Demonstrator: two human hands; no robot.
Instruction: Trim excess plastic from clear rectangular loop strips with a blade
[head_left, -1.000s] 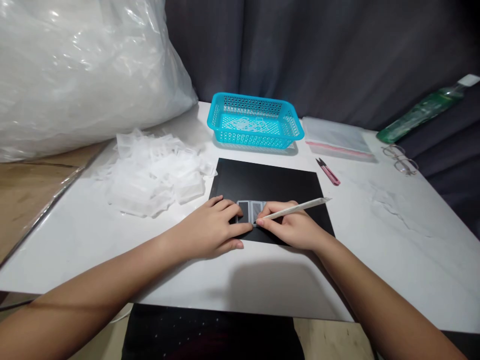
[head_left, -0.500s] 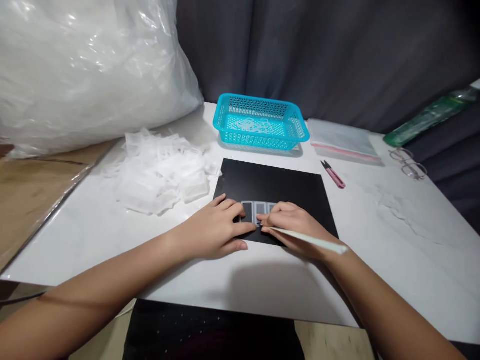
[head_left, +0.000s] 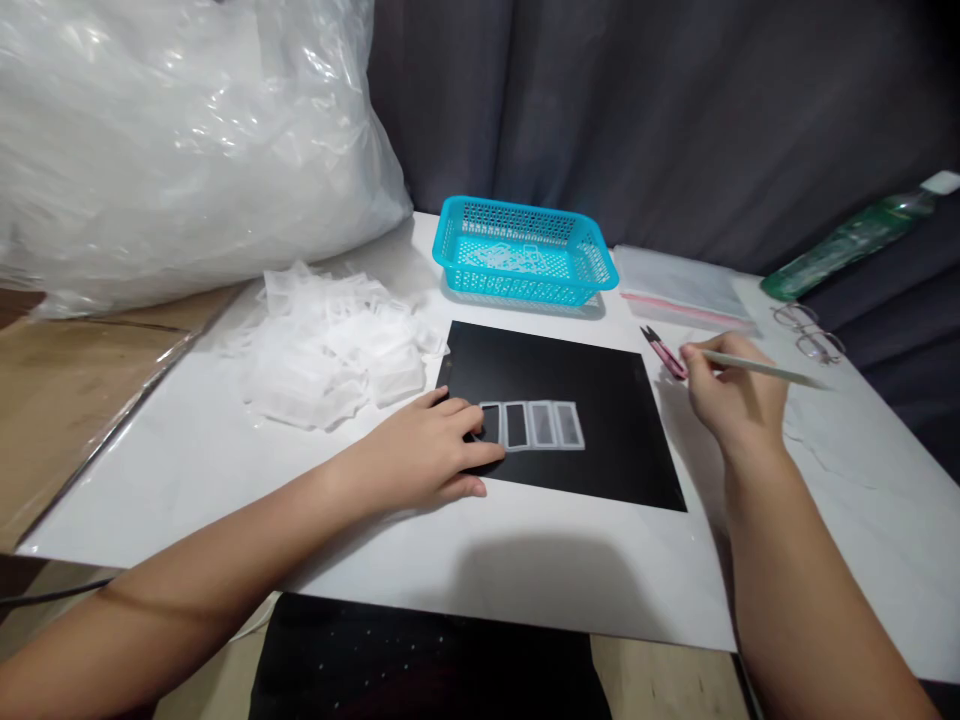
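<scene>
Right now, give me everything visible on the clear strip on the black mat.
The clear strip is a row of four small upright rectangular frames joined side by side, translucent whitish plastic by the look, with the black mat showing through each window. It lies flat near the mat's front left, running left to right. The left hand rests its fingertips on the leftmost frame. The right hand is apart from it, holding a thin white stick.

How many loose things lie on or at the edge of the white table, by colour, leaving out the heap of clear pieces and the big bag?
Turquoise: 1, the basket
Black: 1, the mat
Pink: 1, the snips
Green: 1, the bottle
Clear or white: 3, the strip of frames, the flat bag, the glasses
Total: 7
</scene>
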